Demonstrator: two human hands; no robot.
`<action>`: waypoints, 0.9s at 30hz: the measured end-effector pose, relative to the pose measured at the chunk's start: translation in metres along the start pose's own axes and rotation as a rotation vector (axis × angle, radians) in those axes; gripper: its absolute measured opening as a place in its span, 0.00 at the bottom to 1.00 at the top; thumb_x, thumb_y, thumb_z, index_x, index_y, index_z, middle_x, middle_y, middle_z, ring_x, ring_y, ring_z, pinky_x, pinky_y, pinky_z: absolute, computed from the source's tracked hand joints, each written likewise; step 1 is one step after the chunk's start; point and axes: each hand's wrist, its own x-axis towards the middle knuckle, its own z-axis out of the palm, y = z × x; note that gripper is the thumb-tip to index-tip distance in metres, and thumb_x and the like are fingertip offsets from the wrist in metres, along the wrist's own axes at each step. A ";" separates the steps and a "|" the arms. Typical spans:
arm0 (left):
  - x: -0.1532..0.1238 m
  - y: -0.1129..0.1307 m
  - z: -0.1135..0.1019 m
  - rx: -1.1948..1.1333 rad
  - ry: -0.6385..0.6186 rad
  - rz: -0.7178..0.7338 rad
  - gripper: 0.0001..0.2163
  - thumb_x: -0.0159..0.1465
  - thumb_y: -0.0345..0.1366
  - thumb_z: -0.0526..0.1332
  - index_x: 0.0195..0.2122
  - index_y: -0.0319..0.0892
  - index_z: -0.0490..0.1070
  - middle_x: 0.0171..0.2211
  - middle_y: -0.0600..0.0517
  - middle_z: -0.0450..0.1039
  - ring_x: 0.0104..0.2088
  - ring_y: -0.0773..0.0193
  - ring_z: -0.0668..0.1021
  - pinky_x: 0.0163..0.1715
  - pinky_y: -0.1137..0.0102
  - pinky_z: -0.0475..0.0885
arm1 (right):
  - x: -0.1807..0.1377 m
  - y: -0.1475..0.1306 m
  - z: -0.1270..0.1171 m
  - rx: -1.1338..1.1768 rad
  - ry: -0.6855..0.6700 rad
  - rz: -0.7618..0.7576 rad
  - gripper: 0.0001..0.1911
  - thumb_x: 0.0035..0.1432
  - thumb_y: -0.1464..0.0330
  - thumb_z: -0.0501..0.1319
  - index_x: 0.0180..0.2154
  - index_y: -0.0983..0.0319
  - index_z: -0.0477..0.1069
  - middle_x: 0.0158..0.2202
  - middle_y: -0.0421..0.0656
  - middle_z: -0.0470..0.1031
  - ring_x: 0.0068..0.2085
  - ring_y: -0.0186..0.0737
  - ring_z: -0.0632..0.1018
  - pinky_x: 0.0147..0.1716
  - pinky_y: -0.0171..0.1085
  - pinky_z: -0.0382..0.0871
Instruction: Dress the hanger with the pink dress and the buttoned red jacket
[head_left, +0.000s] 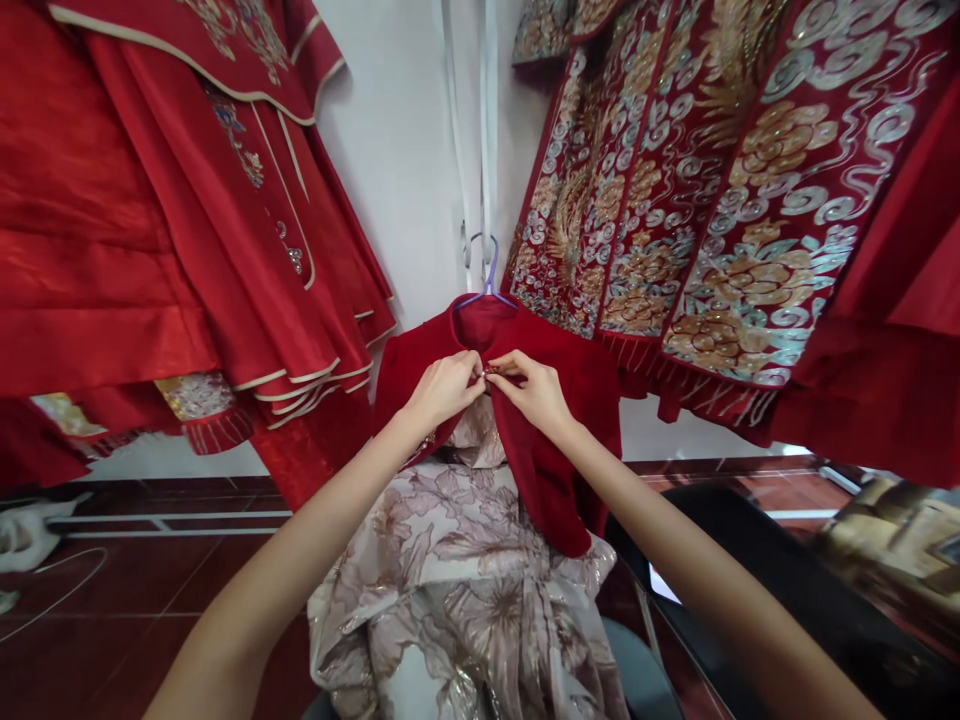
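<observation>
A dark red velvet jacket (559,440) hangs on a purple hanger (489,272) against the white wall. Under it spreads a pale floral brocade dress (457,580). My left hand (444,385) and my right hand (534,390) meet at the jacket's front just below the collar. Both pinch the two front edges together around a small fastening that I cannot make out clearly. The fingers of each hand are closed on the fabric.
Red embroidered garments (180,220) hang at the left, and a heavily gold-and-silver embroidered red skirt (720,200) hangs at the right. White straps (469,130) run down the wall. A dark chair (750,580) stands lower right on the red-brown tiled floor (112,600).
</observation>
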 end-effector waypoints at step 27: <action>0.000 0.010 0.009 0.098 0.034 -0.064 0.06 0.63 0.33 0.54 0.37 0.44 0.70 0.37 0.51 0.76 0.35 0.60 0.78 0.31 0.69 0.67 | 0.001 0.000 -0.006 0.032 -0.024 0.039 0.15 0.54 0.65 0.63 0.45 0.58 0.72 0.41 0.42 0.78 0.41 0.39 0.79 0.41 0.37 0.73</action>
